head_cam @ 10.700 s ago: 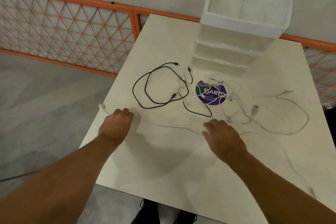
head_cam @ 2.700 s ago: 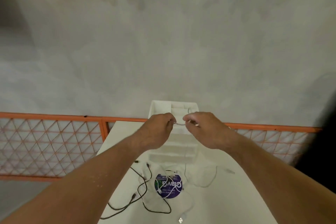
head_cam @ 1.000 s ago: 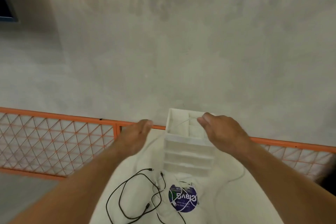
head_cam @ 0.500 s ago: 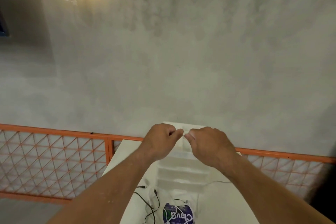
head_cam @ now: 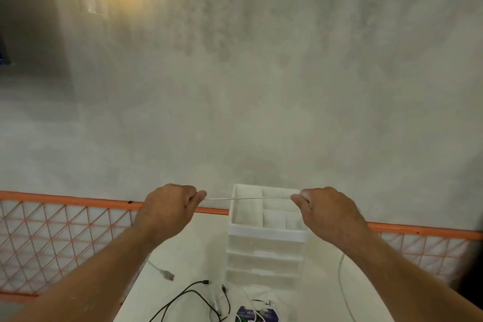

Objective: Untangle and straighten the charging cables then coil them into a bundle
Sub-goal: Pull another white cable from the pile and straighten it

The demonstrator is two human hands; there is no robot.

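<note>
A thin white charging cable (head_cam: 248, 198) is stretched taut and level between my two hands, held up in the air above the table. My left hand (head_cam: 167, 210) pinches its left part; a plug end (head_cam: 167, 274) dangles below that hand. My right hand (head_cam: 326, 213) pinches the right part, and the rest of the cable (head_cam: 341, 277) hangs down to the table. Below, at the frame's bottom, a black cable (head_cam: 188, 295) lies in loops, and more white cables lie tangled over a round purple sticker (head_cam: 257, 315).
A white plastic drawer organiser (head_cam: 266, 240) with open top compartments stands on the white table (head_cam: 188, 253), just beyond my hands. An orange mesh railing (head_cam: 65, 230) runs behind the table, in front of a grey concrete wall. Green leaves hang at the top.
My hands, close together half a second ago, have moved apart sideways, pulling the white cable straight between them. The camera has tilted slightly, showing more of the organiser.
</note>
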